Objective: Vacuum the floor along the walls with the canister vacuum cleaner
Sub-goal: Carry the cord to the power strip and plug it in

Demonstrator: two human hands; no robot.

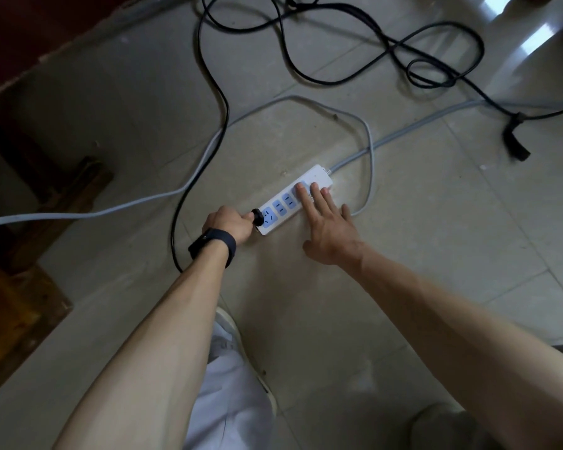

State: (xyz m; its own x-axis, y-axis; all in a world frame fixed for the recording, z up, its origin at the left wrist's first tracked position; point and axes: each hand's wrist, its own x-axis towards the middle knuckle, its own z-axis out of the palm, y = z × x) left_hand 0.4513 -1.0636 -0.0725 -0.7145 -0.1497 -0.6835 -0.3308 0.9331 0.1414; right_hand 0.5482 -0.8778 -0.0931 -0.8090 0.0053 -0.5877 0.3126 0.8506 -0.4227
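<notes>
Black cord (221, 102) loops clutter the far side of the tiled floor (436, 261), a grey cable (370, 147) curls round the far end and right of the power strip (319, 174), and wooden furniture (62, 196) lines the floor's left edge, leaving bare tile open toward the right edge.

We are looking down on a pale tiled floor (420, 271) with thin grout lines. At ten o'clock a dark reddish surface (30, 34) is meeting it along a ragged edge. At nine, brown wooden furniture (23, 228) is standing in shadow. At one, bright glare (533, 40) is shining off the tiles.
</notes>
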